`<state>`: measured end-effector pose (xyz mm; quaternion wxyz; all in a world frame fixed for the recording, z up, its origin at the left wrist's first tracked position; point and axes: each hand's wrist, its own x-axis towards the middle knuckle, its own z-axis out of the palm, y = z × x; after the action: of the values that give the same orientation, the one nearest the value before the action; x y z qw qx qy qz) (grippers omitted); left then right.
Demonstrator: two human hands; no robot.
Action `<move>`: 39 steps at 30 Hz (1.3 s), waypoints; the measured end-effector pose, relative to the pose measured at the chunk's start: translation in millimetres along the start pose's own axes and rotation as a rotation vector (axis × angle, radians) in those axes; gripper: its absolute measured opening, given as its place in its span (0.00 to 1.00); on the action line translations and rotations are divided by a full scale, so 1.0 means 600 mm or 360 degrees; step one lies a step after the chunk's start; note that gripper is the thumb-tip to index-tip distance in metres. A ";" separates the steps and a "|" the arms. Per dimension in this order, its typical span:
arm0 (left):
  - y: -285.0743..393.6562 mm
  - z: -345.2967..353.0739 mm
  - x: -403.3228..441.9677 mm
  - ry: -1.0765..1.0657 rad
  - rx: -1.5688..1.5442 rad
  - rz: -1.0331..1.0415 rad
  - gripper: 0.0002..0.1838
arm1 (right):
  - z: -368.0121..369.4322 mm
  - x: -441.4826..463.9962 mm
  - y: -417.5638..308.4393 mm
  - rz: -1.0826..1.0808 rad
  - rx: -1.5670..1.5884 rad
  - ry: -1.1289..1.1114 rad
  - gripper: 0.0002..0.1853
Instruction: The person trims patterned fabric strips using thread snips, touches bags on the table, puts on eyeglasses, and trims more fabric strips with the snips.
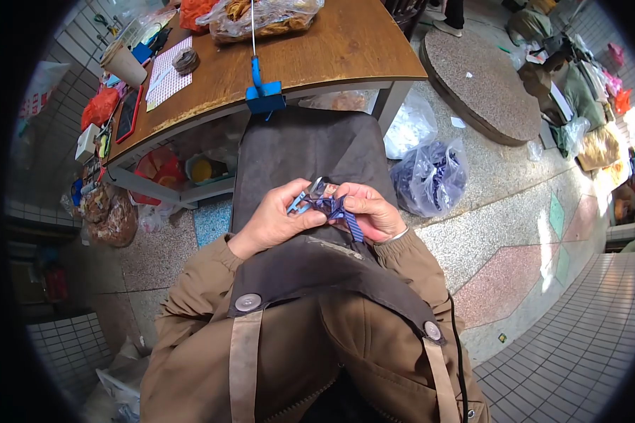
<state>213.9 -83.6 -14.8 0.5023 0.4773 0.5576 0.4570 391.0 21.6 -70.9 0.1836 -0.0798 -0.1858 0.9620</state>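
Over the dark apron (310,141) on my lap, both hands are close together around a small navy-blue striped fabric piece (329,206), knotted or folded like a bow. My left hand (279,217) is closed, thumb and fingers pinching its left side. A small light-blue object (298,203) sticks out between those fingers; its kind is unclear. Curled around the other side, my right hand (375,211) grips the fabric, and a striped tail (353,227) hangs below its thumb. Something shiny at the fingertips is too small to make out.
Ahead stands a wooden table (331,42) bearing a plastic bag (261,17), a paper cup (123,65) and a phone (128,113). A blue clamp-like holder (264,97) is at its edge. On the floor, right, sits a clear bag of navy fabric pieces (432,176) near a round stone slab (480,84).
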 end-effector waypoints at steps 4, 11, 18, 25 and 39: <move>-0.003 0.024 0.013 0.0061 0.0376 0.0182 0.14 | -0.004 0.010 0.013 0.0007 0.0125 0.0070 0.07; -0.005 0.066 0.030 0.0070 0.0485 0.0361 0.14 | -0.032 -0.003 0.004 0.0048 0.0429 0.0235 0.09; -0.026 0.059 0.035 0.0188 0.0429 0.0432 0.07 | -0.034 -0.020 -0.002 0.0035 0.0056 0.0238 0.08; -0.007 0.028 0.019 0.0321 -0.0624 0.0021 0.07 | -0.046 -0.019 0.008 0.0141 -0.0182 -0.0011 0.09; 0.037 -0.011 -0.005 0.0188 -0.1153 -0.0476 0.07 | 0.066 -0.001 0.046 -0.0335 -0.0997 0.0472 0.07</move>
<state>209.1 -83.8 7.9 0.6662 0.1558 0.4516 0.5727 373.8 -15.3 -45.2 0.2732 -0.2512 -0.4500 0.8122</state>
